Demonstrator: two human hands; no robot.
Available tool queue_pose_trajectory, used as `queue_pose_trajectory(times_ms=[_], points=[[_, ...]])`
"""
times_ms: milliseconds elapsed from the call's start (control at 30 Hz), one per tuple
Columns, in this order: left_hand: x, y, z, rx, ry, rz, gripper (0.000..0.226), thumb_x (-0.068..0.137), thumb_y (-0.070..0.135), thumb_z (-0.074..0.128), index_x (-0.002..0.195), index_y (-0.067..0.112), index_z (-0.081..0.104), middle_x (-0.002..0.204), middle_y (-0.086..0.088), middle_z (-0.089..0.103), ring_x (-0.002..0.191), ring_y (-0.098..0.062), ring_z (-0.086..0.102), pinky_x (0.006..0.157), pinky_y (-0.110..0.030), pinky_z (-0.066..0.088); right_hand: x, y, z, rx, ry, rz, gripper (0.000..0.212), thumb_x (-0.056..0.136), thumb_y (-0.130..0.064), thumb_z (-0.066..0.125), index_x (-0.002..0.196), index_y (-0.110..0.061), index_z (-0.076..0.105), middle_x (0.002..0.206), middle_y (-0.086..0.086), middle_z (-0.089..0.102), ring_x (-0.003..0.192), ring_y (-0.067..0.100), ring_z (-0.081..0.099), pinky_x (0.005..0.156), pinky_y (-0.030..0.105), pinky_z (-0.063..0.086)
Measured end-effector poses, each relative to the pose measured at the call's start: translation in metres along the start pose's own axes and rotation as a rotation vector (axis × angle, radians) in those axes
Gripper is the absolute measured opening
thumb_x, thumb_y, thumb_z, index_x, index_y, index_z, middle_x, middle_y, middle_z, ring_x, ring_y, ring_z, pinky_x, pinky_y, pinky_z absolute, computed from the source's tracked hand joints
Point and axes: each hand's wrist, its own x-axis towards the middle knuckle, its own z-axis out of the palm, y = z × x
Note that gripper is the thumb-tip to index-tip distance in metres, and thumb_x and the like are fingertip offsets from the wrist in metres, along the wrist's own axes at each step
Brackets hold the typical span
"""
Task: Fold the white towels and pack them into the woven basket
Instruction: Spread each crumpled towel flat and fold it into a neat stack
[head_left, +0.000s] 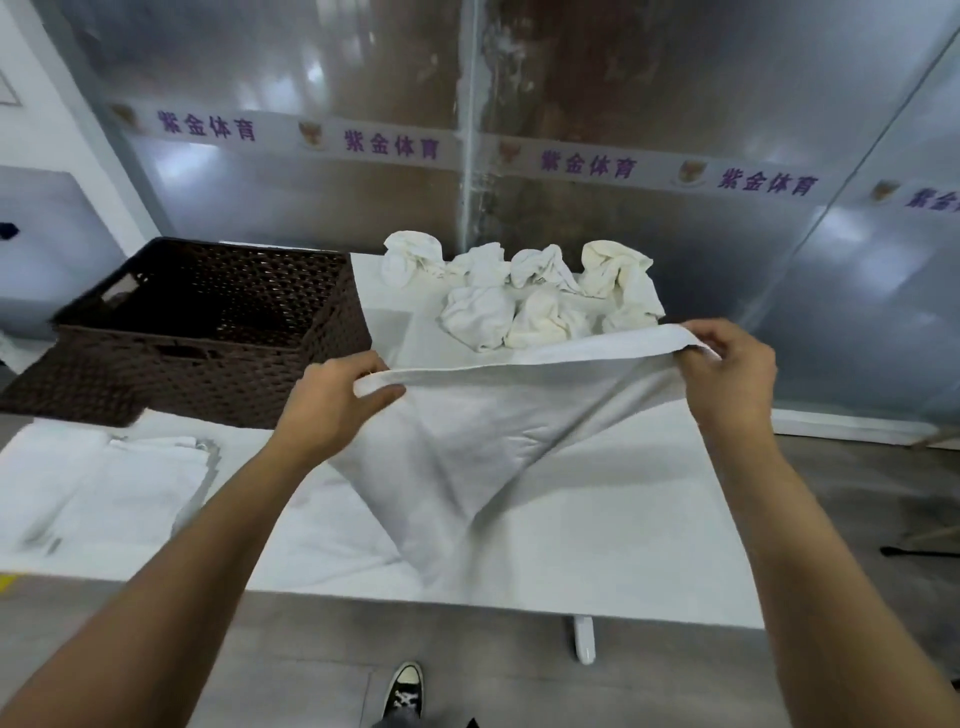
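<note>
The white towel (467, 457) hangs above the middle of the surface (623, 545), its lower corner touching the near part, because both hands hold its upper edge stretched, probably to spread it flat before the first fold. The left hand (332, 400) pinches the left corner between thumb and fingers; the right hand (727, 374) grips the right corner with curled fingers. At the far edge of the surface lies a heap of crumpled towels (524, 291); I count about seven, still waiting for folding. At the near left corner is a stack of folded towels (119, 483); the number I cannot tell. One woven basket (208, 322) stands at the far left corner, near the stack for easy packing, and no towel is visible in it
</note>
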Motion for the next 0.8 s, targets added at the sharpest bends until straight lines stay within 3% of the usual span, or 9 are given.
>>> queue_pose_trajectory(times_ms=[67, 233, 333, 400, 467, 500, 633, 700, 800], points=[[-0.019, 0.018, 0.001, 0.026, 0.077, -0.034, 0.020, 0.088, 0.039, 0.073, 0.076, 0.030, 0.060, 0.070, 0.008, 0.065, 0.071, -0.015, 0.060, 0.065, -0.037, 0.046, -0.009, 0.001, -0.020, 0.129, 0.035, 0.074, 0.011, 0.085, -0.015, 0.077, 0.095, -0.021, 0.077, 0.088, -0.010, 0.075, 0.074, -0.002, 0.066, 0.079, 0.037, 0.062], [-0.061, 0.061, 0.008, 0.151, 0.226, -0.118, 0.011, 0.087, 0.035, 0.064, 0.089, 0.024, 0.064, 0.085, -0.003, 0.069, 0.085, -0.034, 0.064, 0.076, -0.043, 0.051, -0.040, -0.024, -0.066, 0.374, -0.082, -0.059, 0.024, 0.086, 0.000, 0.066, 0.102, -0.013, 0.080, 0.101, -0.002, 0.078, 0.090, 0.001, 0.068, 0.078, 0.016, 0.054], [-0.089, 0.115, 0.018, 0.023, 0.081, 0.138, 0.061, 0.071, 0.046, 0.066, 0.131, 0.032, 0.057, 0.131, 0.001, 0.062, 0.115, -0.027, 0.060, 0.100, -0.046, 0.049, -0.064, -0.049, -0.074, 0.419, -0.180, -0.191, 0.027, 0.082, 0.004, 0.067, 0.093, -0.015, 0.080, 0.091, -0.010, 0.077, 0.089, 0.001, 0.069, 0.079, 0.019, 0.053], [-0.107, 0.172, 0.026, -0.207, -0.060, 0.319, 0.077, 0.077, 0.042, 0.074, 0.146, 0.038, 0.041, 0.147, 0.011, 0.048, 0.130, -0.014, 0.049, 0.109, -0.031, 0.041, -0.080, -0.064, -0.072, 0.413, -0.242, -0.239, 0.018, 0.079, 0.003, 0.073, 0.089, -0.011, 0.079, 0.081, -0.016, 0.074, 0.081, -0.002, 0.068, 0.075, 0.017, 0.052], [-0.115, 0.218, 0.027, -0.392, -0.036, 0.376, 0.063, 0.085, 0.023, 0.074, 0.142, 0.034, 0.047, 0.138, 0.012, 0.055, 0.123, -0.006, 0.053, 0.103, -0.023, 0.045, -0.094, -0.074, -0.074, 0.419, -0.283, -0.261, 0.013, 0.077, 0.000, 0.080, 0.088, -0.005, 0.077, 0.074, -0.019, 0.071, 0.074, -0.003, 0.067, 0.069, 0.015, 0.051], [-0.114, 0.231, 0.024, -0.415, 0.015, 0.386, 0.049, 0.087, 0.016, 0.070, 0.132, 0.030, 0.056, 0.127, 0.012, 0.062, 0.115, -0.006, 0.058, 0.099, -0.027, 0.049, -0.099, -0.075, -0.078, 0.436, -0.291, -0.258, 0.015, 0.076, -0.001, 0.083, 0.089, -0.002, 0.075, 0.073, -0.020, 0.070, 0.071, -0.003, 0.066, 0.066, 0.014, 0.051], [-0.116, 0.250, 0.019, -0.206, 0.096, 0.409, 0.020, 0.088, 0.010, 0.060, 0.102, 0.023, 0.066, 0.098, 0.010, 0.070, 0.094, -0.014, 0.061, 0.084, -0.037, 0.051, -0.111, -0.067, -0.106, 0.511, -0.324, -0.287, 0.028, 0.076, -0.004, 0.087, 0.094, 0.007, 0.069, 0.080, -0.004, 0.070, 0.070, -0.003, 0.065, 0.067, 0.013, 0.051], [-0.122, 0.258, 0.023, -0.198, 0.112, 0.385, 0.012, 0.090, 0.009, 0.056, 0.095, 0.018, 0.063, 0.088, 0.011, 0.065, 0.084, -0.009, 0.057, 0.074, -0.032, 0.046, -0.118, -0.063, -0.116, 0.459, -0.344, -0.351, 0.022, 0.079, -0.003, 0.085, 0.094, 0.001, 0.070, 0.081, -0.001, 0.070, 0.071, 0.003, 0.065, 0.068, 0.016, 0.051], [-0.133, 0.270, 0.019, -0.271, 0.180, 0.320, 0.015, 0.097, 0.006, 0.044, 0.089, 0.011, 0.055, 0.076, 0.013, 0.054, 0.074, -0.002, 0.050, 0.065, -0.026, 0.034, -0.127, -0.044, -0.115, 0.204, -0.329, -0.415, 0.019, 0.083, -0.004, 0.079, 0.088, -0.019, 0.069, 0.077, -0.011, 0.065, 0.064, 0.003, 0.055, 0.065, 0.018, 0.045]])
